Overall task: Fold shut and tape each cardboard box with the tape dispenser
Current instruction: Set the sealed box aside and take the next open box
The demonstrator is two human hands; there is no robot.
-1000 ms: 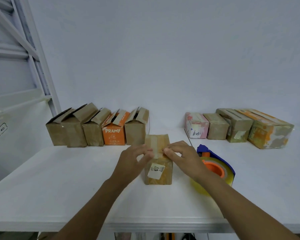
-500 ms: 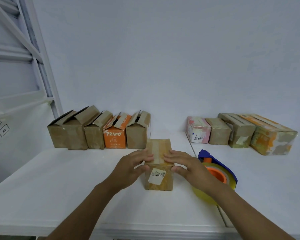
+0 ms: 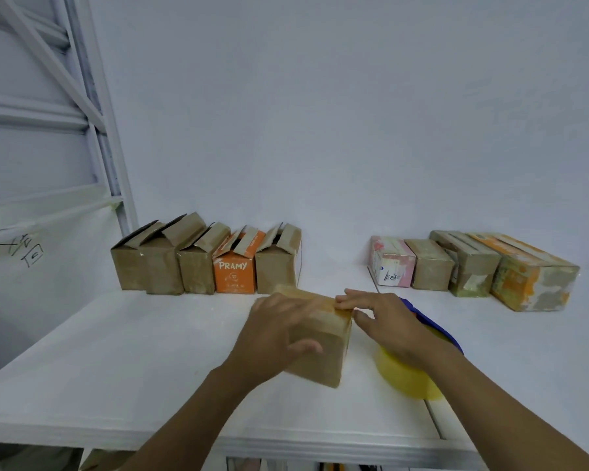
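Taped box now sits turned askew between the hands, its label out of view. Left hand grips it, fingers over the top and thumb on the near face. Right hand presses straight fingers on the taped edge. Tape dispenser lies under the right wrist. This box looks sealed.

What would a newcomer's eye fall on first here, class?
First, the small brown box at the centre of the white table, turned askew, gripped by the left hand while the right hand rests fingers on its top edge. Next, a row of open-flapped boxes at the back left, one orange PRAMY box among them, faces a row of taped boxes at the back right. A yellow and blue tape dispenser lies half hidden behind the right wrist.
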